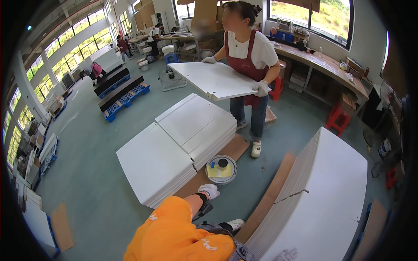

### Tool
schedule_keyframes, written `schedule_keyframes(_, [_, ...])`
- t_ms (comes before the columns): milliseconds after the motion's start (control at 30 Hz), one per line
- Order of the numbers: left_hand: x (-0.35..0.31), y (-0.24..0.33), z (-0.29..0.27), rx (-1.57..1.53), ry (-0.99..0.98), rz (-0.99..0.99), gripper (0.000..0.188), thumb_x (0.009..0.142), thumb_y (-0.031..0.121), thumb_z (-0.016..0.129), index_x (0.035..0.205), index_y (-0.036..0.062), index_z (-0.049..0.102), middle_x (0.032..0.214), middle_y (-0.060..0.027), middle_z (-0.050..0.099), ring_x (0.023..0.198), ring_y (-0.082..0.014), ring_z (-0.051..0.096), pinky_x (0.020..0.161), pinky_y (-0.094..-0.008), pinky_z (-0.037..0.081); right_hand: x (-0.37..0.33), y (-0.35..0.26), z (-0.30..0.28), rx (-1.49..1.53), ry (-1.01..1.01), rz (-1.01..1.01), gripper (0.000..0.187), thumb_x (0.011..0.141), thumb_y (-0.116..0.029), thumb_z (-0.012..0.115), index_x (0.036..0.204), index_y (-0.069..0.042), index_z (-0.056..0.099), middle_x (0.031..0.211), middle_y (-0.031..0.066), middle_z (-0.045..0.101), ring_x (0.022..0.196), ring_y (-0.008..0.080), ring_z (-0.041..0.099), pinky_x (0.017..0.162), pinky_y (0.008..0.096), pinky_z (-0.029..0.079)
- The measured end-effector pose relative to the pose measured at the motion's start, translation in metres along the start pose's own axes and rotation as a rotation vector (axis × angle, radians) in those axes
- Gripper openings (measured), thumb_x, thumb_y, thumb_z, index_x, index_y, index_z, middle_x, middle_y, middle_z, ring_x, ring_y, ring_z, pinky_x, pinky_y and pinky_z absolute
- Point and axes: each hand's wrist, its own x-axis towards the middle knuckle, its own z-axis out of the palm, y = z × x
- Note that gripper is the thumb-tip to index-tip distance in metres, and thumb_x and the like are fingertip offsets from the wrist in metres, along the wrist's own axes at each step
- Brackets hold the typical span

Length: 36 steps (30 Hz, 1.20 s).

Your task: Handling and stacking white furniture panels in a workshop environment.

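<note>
My left hand [209, 190], in a white glove with a black band at the wrist, hangs just below a round bucket lid [233, 177]. Its fingers look curled together, and nothing shows in them. My right hand [287, 255], also gloved, lies with its fingers spread on the near edge of a tall stack of white panels [324, 191]. To the left stands a lower stack of white panels [152, 161]. Across from me, a person [250, 52] in a dark red apron holds one white panel [217, 79] in two gloved hands.
A dark round container [223, 163] and a yellow sheet [218, 171] sit on the bucket lid. Cardboard [237, 148] lies under the left stack. Blue pallets [126, 102] stand far left. A workbench [324, 63] and red stools [337, 119] line the right side.
</note>
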Motion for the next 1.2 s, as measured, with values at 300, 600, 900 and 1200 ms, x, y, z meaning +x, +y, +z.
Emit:
schedule_keyframes(300, [-0.005, -0.032, 0.006, 0.003, 0.006, 0.088, 0.037, 0.08, 0.027, 0.05, 0.106, 0.0055, 0.066, 0.112, -0.0192, 0.062, 0.105, -0.0351, 0.059, 0.088, -0.0421, 0.047, -0.024, 0.048, 0.012, -0.01, -0.065, 0.166, 0.064, 0.094, -0.046, 0.031, 0.136, 0.001, 0.038, 0.139, 0.0206, 0.04, 0.129, 0.0346, 0.036, 0.107, 0.0443, 0.027])
schedule_keyframes(600, [0.022, -0.046, 0.008, 0.14, 0.063, 0.149, 0.041, 0.081, 0.035, 0.054, 0.108, 0.0072, 0.066, 0.112, -0.0189, 0.062, 0.106, -0.0352, 0.059, 0.09, -0.0433, 0.046, 0.012, 0.064, 0.0, 0.25, -0.209, 0.589, 0.069, 0.091, -0.039, 0.046, 0.144, -0.003, 0.023, 0.149, 0.018, 0.025, 0.137, 0.032, 0.023, 0.113, 0.0399, 0.017])
schedule_keyframes(900, [-0.007, 0.147, -0.035, 0.248, 0.148, 0.595, 0.041, 0.084, 0.038, 0.052, 0.106, 0.0054, 0.063, 0.106, -0.0196, 0.063, 0.102, -0.0352, 0.059, 0.09, -0.0417, 0.045, 0.044, 0.069, -0.036, 0.272, -0.248, 0.591, 0.067, 0.091, -0.044, 0.044, 0.145, -0.008, 0.025, 0.151, 0.012, 0.023, 0.139, 0.0289, 0.02, 0.113, 0.04, 0.015])
schedule_keyframes(1200, [-0.04, 0.345, 0.035, 0.387, 0.113, 1.168, 0.048, 0.087, 0.034, 0.053, 0.126, 0.0057, 0.049, 0.13, -0.0192, 0.048, 0.123, -0.0356, 0.042, 0.103, -0.0435, 0.034, 0.043, 0.059, -0.006, 0.271, -0.161, 0.613, 0.062, 0.093, -0.04, 0.039, 0.143, -0.005, 0.027, 0.151, 0.0123, 0.022, 0.141, 0.0291, 0.013, 0.115, 0.0433, 0.005])
